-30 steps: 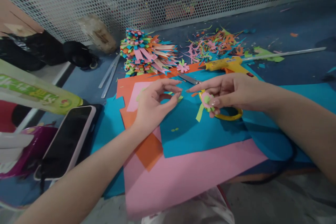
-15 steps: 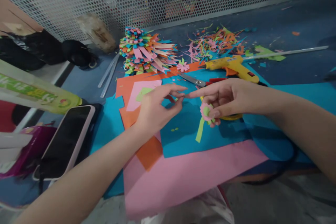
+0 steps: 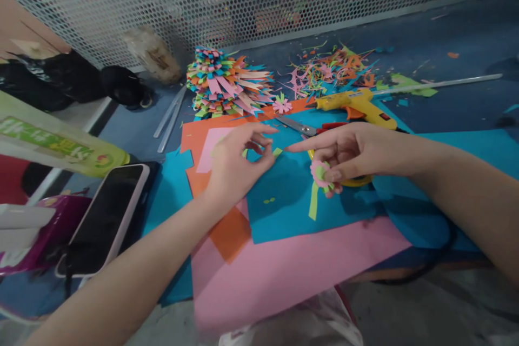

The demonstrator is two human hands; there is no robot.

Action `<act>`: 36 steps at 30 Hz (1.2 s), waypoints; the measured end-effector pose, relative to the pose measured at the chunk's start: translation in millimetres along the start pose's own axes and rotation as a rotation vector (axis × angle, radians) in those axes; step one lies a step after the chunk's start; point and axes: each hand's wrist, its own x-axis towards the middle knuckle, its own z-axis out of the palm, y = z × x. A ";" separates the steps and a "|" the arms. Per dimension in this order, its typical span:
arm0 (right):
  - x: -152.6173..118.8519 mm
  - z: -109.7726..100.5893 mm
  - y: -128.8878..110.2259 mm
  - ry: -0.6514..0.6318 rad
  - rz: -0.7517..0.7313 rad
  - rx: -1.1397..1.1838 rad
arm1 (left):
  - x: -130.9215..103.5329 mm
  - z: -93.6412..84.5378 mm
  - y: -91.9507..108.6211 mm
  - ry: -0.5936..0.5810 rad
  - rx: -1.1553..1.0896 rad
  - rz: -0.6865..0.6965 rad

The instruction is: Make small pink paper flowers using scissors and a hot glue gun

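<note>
My right hand (image 3: 344,154) pinches a small pink and green paper flower (image 3: 319,174), its index finger stretched to the left. A green paper strip (image 3: 313,203) hangs down from the flower. Left of it, my left hand (image 3: 243,159) has thumb and index finger pressed together, with a small green paper piece (image 3: 278,152) at their tips. Both hands are above a blue sheet (image 3: 292,216). Behind them are scissors (image 3: 302,127) with red handles and a yellow glue gun (image 3: 357,104). A pink paper flower (image 3: 281,104) lies near the scissors.
A colourful fringed paper cone (image 3: 227,84) and a heap of paper scraps (image 3: 336,70) are at the back. A phone (image 3: 105,216) and a green bottle (image 3: 60,140) lie at the left. Pink (image 3: 284,275) and orange sheets (image 3: 231,235) lie under the blue one.
My left hand has moved slightly left, away from the right index fingertip, and the small green piece shows more clearly. The strip under the flower has swung a little to the right.
</note>
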 end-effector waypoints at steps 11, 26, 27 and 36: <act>2.8 -7.6 0.2 0.221 -0.103 0.108 | 1.4 -3.7 3.0 -0.128 0.042 0.155; 4.5 -12.8 -1.5 0.341 -0.104 -0.046 | 1.7 -4.6 4.6 -0.158 0.058 0.103; 4.7 -13.4 -1.6 0.345 -0.101 -0.057 | 1.8 -4.4 4.7 -0.155 0.055 0.111; 4.2 -15.8 -1.2 0.350 -0.095 -0.097 | 0.8 -0.9 1.4 -0.157 0.049 0.241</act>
